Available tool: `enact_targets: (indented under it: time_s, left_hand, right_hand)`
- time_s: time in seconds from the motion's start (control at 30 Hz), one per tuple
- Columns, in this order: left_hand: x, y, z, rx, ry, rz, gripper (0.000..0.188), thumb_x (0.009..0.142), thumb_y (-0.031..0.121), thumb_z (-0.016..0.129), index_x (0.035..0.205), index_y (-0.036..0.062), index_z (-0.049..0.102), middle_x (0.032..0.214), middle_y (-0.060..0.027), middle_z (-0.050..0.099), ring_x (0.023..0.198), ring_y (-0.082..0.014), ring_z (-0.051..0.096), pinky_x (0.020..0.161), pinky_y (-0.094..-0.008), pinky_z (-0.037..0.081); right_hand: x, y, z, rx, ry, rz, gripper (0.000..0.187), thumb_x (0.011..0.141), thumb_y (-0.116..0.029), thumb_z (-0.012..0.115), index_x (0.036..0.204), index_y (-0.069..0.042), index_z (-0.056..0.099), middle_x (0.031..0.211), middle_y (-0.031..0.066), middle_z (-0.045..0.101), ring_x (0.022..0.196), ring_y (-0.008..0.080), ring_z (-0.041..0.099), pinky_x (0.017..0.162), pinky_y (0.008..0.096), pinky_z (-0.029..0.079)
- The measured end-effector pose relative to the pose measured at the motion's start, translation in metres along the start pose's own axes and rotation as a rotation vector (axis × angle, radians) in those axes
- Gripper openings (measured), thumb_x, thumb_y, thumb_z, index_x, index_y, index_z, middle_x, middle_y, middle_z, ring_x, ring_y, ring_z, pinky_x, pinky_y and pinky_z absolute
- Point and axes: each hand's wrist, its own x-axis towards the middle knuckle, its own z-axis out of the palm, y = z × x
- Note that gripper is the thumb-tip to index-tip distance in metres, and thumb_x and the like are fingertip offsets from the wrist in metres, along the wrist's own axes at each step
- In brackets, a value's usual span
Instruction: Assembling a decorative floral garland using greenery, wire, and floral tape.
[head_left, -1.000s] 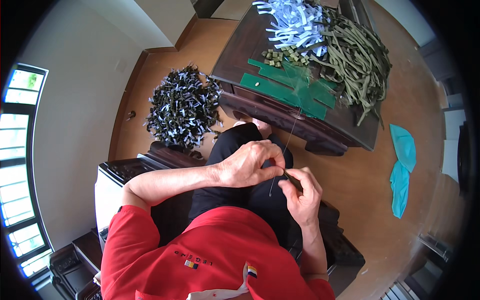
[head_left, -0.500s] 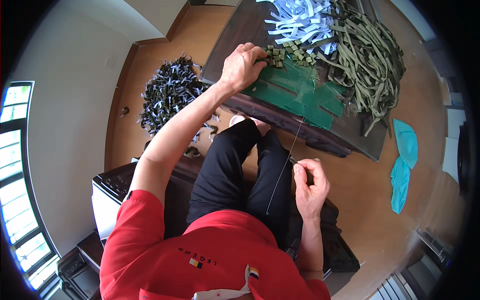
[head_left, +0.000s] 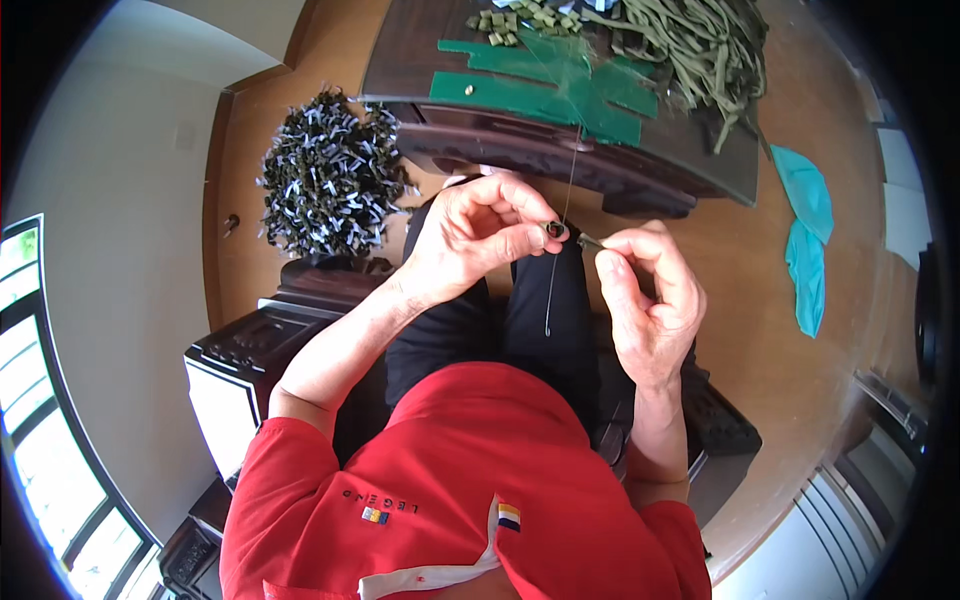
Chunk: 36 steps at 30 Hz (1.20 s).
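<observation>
My left hand (head_left: 470,240) pinches a small dark olive fabric loop (head_left: 556,230) between thumb and index finger, its hole facing up. Close by on the right, my right hand (head_left: 655,305) is closed on the end of an olive strip (head_left: 590,241), whose tip points at the loop; most of it is hidden by the fingers. Between the hands and the table hangs a thin wire (head_left: 572,185), running down from the table edge past the loop to a small hooked end above my lap. I cannot tell whether the loop touches the wire.
Green tape (head_left: 510,97) covers part of the dark table (head_left: 690,165). Several small olive fabric pieces (head_left: 500,25) and a heap of long olive strips (head_left: 690,60) lie on it. A shaggy dark-and-pale-blue pile (head_left: 330,180) stands at left; turquoise cloth (head_left: 806,240) lies on the floor.
My left hand has come back from the small pieces on the table, bringing a loop beside the wire. The right hand has moved farther from my body. The view has shifted.
</observation>
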Motion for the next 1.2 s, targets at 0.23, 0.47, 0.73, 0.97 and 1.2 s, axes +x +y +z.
enact_targets:
  time_s: [0.23, 0.47, 0.73, 0.97, 1.2]
  left_hand:
    - [-0.037, -0.001, 0.023, 0.099, -0.071, 0.074, 0.018, 0.082, -0.005, 0.065, 0.098, 0.0006, 0.061, 0.091, -0.0107, 0.067, 0.081, -0.0131, 0.063, 0.076, -0.0226, 0.051]
    - [-0.049, 0.003, 0.032, 0.196, -0.135, 0.122, 0.02, 0.082, -0.007, 0.064, 0.1, 0.0, 0.061, 0.096, -0.0144, 0.067, 0.084, -0.0157, 0.064, 0.078, -0.0253, 0.052]
    - [-0.061, 0.008, 0.045, 0.292, -0.123, 0.153, 0.018, 0.082, -0.004, 0.066, 0.098, 0.0018, 0.062, 0.09, -0.0078, 0.065, 0.076, -0.0109, 0.059, 0.071, -0.0217, 0.048]
    - [-0.065, 0.006, 0.055, 0.253, -0.044, 0.117, 0.015, 0.082, -0.001, 0.066, 0.096, 0.0039, 0.063, 0.078, -0.0004, 0.061, 0.069, -0.0066, 0.053, 0.064, -0.0189, 0.044]
    - [-0.064, 0.002, 0.05, 0.286, -0.01, 0.099, 0.015, 0.082, 0.0, 0.066, 0.096, 0.004, 0.063, 0.077, 0.0005, 0.061, 0.067, -0.0056, 0.052, 0.061, -0.018, 0.041]
  right_hand:
    - [-0.035, -0.019, -0.005, -0.033, -0.029, -0.112, 0.013, 0.078, 0.008, 0.061, 0.087, -0.001, 0.061, 0.073, 0.0012, 0.055, 0.057, 0.0074, 0.041, 0.05, 0.0188, 0.032]
    - [-0.047, -0.029, -0.008, -0.067, -0.058, -0.119, 0.017, 0.074, 0.01, 0.062, 0.086, -0.001, 0.061, 0.07, 0.0012, 0.055, 0.056, 0.0083, 0.041, 0.049, 0.0196, 0.031]
    - [-0.058, -0.034, -0.011, -0.125, -0.067, -0.109, 0.015, 0.074, 0.009, 0.063, 0.085, -0.001, 0.062, 0.07, 0.0011, 0.055, 0.056, 0.0086, 0.041, 0.05, 0.0207, 0.031]
    - [-0.062, -0.027, -0.012, -0.034, -0.11, -0.061, 0.015, 0.075, 0.009, 0.065, 0.085, -0.001, 0.061, 0.073, 0.0011, 0.055, 0.056, 0.0095, 0.045, 0.05, 0.0217, 0.037]
    - [-0.065, -0.024, -0.011, 0.098, -0.114, 0.065, 0.012, 0.081, 0.006, 0.064, 0.09, 0.0, 0.062, 0.078, 0.0005, 0.057, 0.064, 0.0076, 0.047, 0.059, 0.0193, 0.039]
